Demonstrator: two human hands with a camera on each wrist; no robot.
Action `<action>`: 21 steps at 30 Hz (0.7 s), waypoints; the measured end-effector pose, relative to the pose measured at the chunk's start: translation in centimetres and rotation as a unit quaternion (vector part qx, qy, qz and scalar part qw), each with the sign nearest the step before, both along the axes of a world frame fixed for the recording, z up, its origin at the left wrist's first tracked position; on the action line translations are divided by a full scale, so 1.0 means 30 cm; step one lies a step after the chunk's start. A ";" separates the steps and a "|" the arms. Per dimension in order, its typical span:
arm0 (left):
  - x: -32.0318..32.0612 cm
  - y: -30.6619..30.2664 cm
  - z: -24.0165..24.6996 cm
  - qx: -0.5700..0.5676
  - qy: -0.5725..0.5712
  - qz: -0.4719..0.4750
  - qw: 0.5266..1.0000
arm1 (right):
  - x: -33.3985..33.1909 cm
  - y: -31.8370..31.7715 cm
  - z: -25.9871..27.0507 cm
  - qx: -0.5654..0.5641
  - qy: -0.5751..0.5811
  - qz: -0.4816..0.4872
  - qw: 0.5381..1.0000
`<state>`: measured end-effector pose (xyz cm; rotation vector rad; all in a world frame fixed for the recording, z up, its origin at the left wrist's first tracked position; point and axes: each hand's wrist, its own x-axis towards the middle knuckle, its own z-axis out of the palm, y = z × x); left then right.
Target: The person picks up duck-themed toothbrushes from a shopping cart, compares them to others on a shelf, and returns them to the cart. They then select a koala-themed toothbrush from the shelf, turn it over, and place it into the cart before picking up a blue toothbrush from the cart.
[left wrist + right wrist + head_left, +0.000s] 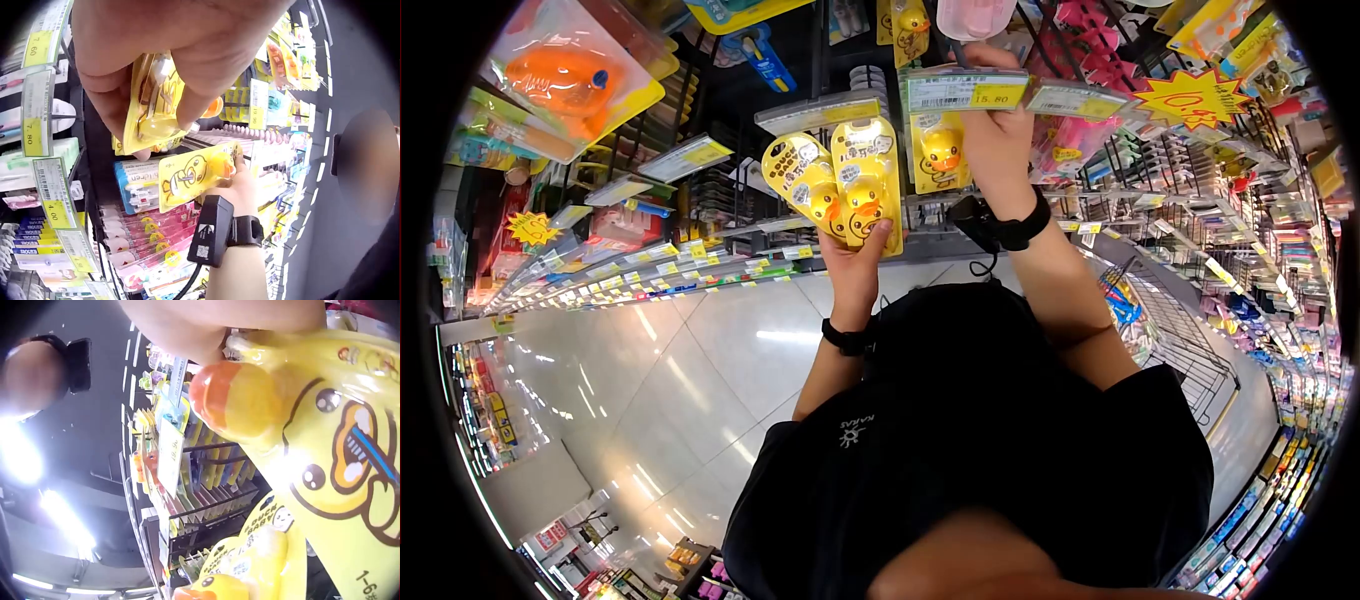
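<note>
"Left hand [855,268]?"
"Gripping two duck packs [866,165], toward eleven o'clock; best held low."
"Right hand [1000,148]?"
"Pinching a third pack [941,160], toward one; I'd move it gently, clear of the price tag [960,92]."

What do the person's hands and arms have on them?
The left hand and right hand wear no gloves. Each wrist has a black strap; the right one carries a boxy black camera with white markings and a black cable. The black sleeves are short.
</note>
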<state>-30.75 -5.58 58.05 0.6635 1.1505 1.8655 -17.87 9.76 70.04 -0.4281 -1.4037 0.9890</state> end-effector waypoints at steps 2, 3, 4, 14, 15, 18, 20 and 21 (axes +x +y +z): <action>0.004 -0.004 0.004 0.002 0.005 0.005 1.000 | -0.005 0.002 -0.006 0.052 -0.003 -0.053 0.997; 0.006 -0.003 0.012 -0.001 0.003 0.005 1.000 | -0.006 0.005 -0.013 0.030 0.023 -0.048 0.998; 0.009 -0.005 0.020 -0.005 0.000 0.004 1.000 | -0.007 0.005 -0.020 0.006 0.047 -0.044 0.998; 0.094 0.143 0.077 0.090 -0.034 0.009 0.995 | 0.014 0.015 -0.003 -0.023 0.048 -0.019 0.998; 0.106 0.149 0.102 0.096 -0.056 0.006 0.994 | 0.023 0.014 0.003 -0.043 0.018 -0.019 0.999; 0.098 0.183 0.083 0.081 -0.034 -0.016 0.996 | 0.042 0.027 0.004 -0.070 -0.032 -0.037 0.996; 0.100 0.205 0.081 0.082 -0.040 -0.017 0.996 | 0.037 0.044 -0.018 -0.086 -0.038 -0.034 0.995; 0.101 0.212 0.077 0.073 -0.046 -0.006 0.996 | 0.047 0.039 -0.003 -0.096 -0.045 -0.016 0.994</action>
